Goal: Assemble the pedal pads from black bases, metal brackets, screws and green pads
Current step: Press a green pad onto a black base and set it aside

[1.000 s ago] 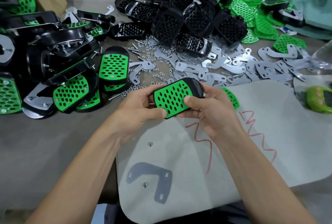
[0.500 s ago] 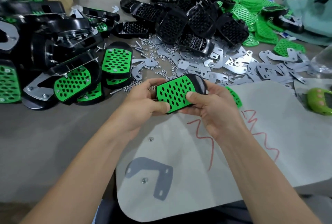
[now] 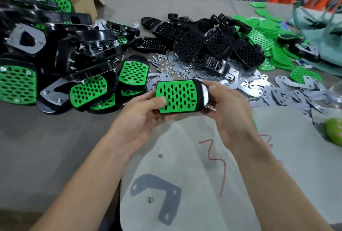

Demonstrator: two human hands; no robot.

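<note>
Both hands hold one pedal pad (image 3: 177, 96) in the air over the middle of the surface (image 3: 37, 147). The left hand (image 3: 140, 117) grips its left end, thumb on the green face. The right hand (image 3: 227, 108) wraps the black right end (its fingers behind are hidden, so that grip only seems full). Finished pads (image 3: 88, 90) crowd the left edge, black bases (image 3: 203, 45) the far middle, green pads (image 3: 262, 32) the far right and metal brackets (image 3: 277, 90) the right side. A wide grey stretch shows toward the near left corner. A pale sheet (image 3: 277, 147) covers the near edge, with a single bracket (image 3: 159, 190) flat on it.
</note>
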